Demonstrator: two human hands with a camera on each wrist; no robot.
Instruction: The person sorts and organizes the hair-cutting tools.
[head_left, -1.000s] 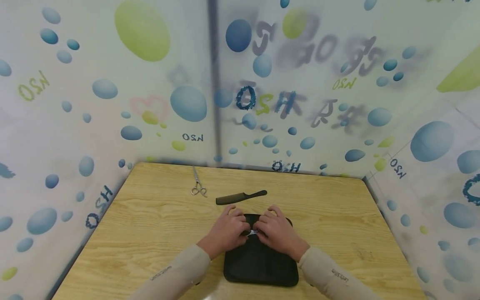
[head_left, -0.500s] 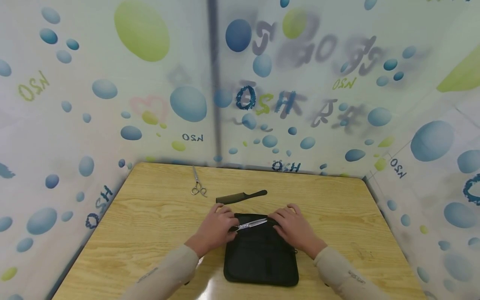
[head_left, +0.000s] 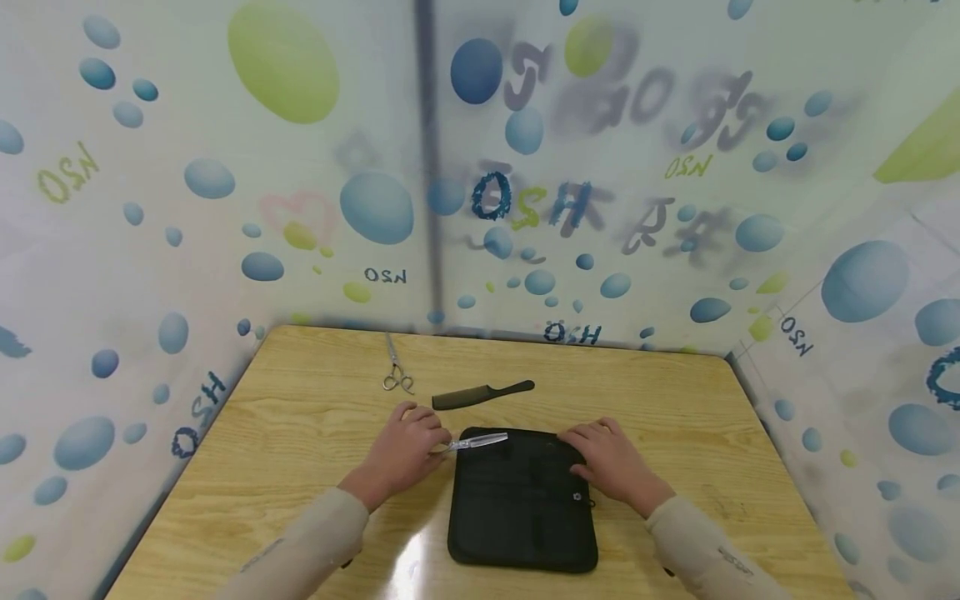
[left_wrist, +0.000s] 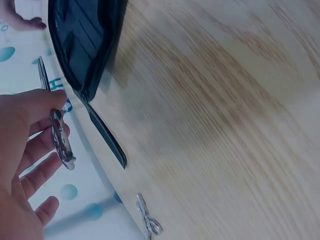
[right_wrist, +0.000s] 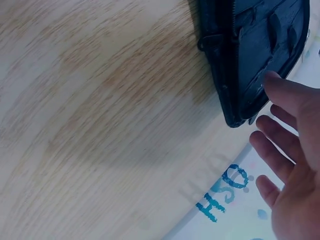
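Observation:
My left hand (head_left: 400, 450) pinches a pair of silver scissors (head_left: 483, 442) by the handle end, between thumb and fingers. The blades point right, over the far left corner of a black zip case (head_left: 517, 521). In the left wrist view the scissors' handle (left_wrist: 62, 142) hangs below the thumb, over the loosely bent fingers. At the case's far right corner is my right hand (head_left: 611, 462), holding nothing. In the right wrist view its thumb (right_wrist: 287, 92) overlaps the case's rim, and the other fingers are relaxed beyond it. The case lies flat, its inner pockets and straps facing up.
Behind the case a black comb (head_left: 483, 394) lies on the wooden table (head_left: 285, 467). A second pair of scissors (head_left: 396, 372) lies farther back and left. Patterned walls (head_left: 315, 167) stand behind the table and at both sides.
Both hands have moved apart from the case's middle. My left hand has drawn the scissors leftward, showing their blades; my right hand has shifted to the right corner, uncovering more of the case.

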